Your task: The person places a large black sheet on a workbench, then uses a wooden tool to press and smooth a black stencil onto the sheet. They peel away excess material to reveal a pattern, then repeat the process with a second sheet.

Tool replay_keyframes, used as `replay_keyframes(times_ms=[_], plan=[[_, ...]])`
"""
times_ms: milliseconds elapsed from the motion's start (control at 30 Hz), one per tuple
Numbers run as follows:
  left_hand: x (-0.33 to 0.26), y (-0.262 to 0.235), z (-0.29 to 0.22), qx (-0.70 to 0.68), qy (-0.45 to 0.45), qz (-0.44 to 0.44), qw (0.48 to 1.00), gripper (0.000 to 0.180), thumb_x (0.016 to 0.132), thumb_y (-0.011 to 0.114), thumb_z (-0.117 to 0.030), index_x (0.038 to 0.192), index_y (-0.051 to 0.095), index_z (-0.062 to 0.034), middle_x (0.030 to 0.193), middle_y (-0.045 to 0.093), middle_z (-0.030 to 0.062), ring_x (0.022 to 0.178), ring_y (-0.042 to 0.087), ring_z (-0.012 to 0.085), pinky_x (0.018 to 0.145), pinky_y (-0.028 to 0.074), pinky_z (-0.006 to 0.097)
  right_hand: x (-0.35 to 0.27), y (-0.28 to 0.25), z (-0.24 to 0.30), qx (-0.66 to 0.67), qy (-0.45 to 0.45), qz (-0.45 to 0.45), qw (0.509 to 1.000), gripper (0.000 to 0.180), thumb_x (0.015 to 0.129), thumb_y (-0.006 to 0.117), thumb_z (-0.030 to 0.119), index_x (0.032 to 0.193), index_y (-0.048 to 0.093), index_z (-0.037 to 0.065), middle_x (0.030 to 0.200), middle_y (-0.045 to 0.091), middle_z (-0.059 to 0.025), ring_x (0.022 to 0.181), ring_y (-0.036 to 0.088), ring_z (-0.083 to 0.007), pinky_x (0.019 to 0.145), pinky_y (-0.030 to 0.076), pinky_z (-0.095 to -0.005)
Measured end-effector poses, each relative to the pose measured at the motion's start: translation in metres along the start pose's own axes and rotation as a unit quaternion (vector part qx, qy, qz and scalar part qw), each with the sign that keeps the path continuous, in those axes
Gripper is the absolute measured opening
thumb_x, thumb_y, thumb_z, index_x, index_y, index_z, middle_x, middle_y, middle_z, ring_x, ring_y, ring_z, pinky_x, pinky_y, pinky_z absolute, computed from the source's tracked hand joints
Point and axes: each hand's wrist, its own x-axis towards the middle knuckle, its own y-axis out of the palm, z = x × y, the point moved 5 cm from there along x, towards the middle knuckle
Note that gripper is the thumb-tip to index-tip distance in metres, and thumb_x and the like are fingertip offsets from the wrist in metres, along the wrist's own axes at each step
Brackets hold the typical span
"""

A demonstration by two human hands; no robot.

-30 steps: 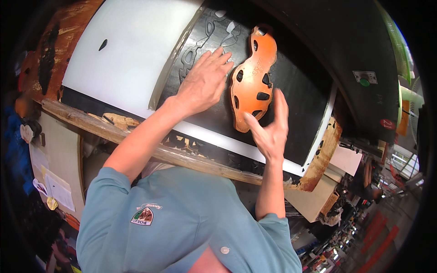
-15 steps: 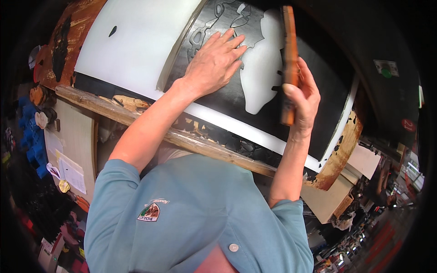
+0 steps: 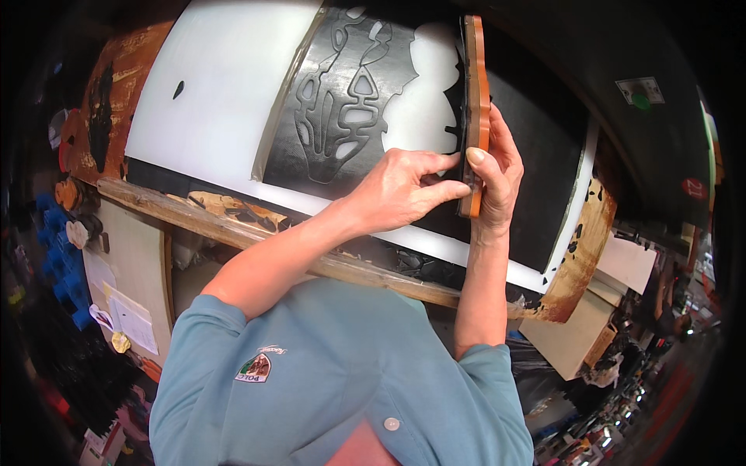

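Orange wavy-edged block (image 3: 481, 78) is held on edge over the black sheet (image 3: 540, 147), right hand (image 3: 497, 185) pinching its near end, left hand (image 3: 398, 190) at its dark face with grip spread (contact unclear), white board (image 3: 221, 81) lying left of the sheet.

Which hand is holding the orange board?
The right hand. Its thumb and fingers hold the orange board from the orange side, while the left hand is at the dark side, thumb and finger pointing toward it.
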Motion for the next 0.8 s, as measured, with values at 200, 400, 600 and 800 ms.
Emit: replay_keyframes(times_ms=[200,400,600,800], plan=[[-0.015,-0.020,0.030,-0.041,-0.173,-0.069,0.982,0.022,0.105,0.069,-0.017,0.103,0.072,0.0046,0.081,0.073,0.0055,0.070,0.073,0.0119,0.064,0.058,0.026,-0.001,-0.012,0.000,0.013,-0.016,-0.012,1.000,0.089,0.077,0.081,0.030,0.152,0.053,-0.009,0.105,0.069,-0.0079,0.071,0.059,-0.0043,0.059,0.046,-0.0178],[-0.037,-0.056,0.042,0.000,-0.277,-0.101,0.956,0.025,0.105,0.067,-0.018,0.096,0.067,0.0043,0.078,0.072,0.0095,0.068,0.077,0.0182,0.059,0.059,0.028,-0.015,-0.034,0.002,0.091,-0.020,-0.032,0.995,0.091,0.078,0.080,0.032,0.153,0.052,-0.011,0.120,0.067,-0.0112,0.100,0.064,-0.0123,0.090,0.052,-0.0226],[-0.040,-0.083,0.022,0.217,-0.221,-0.116,0.944,0.028,0.102,0.073,-0.021,0.086,0.069,0.0016,0.073,0.072,0.0084,0.061,0.070,0.0140,0.055,0.054,0.029,-0.058,-0.089,0.027,-0.105,-0.075,-0.094,0.987,0.093,0.077,0.085,0.026,0.154,0.050,-0.012,0.146,0.060,-0.0208,0.133,0.061,-0.0286,0.113,0.047,-0.0384],[0.043,-0.038,-0.002,0.355,0.219,-0.119,0.901,0.037,0.101,0.072,-0.019,0.132,0.068,0.0006,0.131,0.071,0.0248,0.124,0.068,0.0393,0.103,0.056,0.046,-0.082,-0.106,0.018,-0.521,-0.088,-0.140,0.837,0.091,0.067,0.089,0.030,0.149,0.061,0.002,0.157,0.044,-0.0275,0.140,0.048,-0.0421,0.113,0.048,-0.0507]])
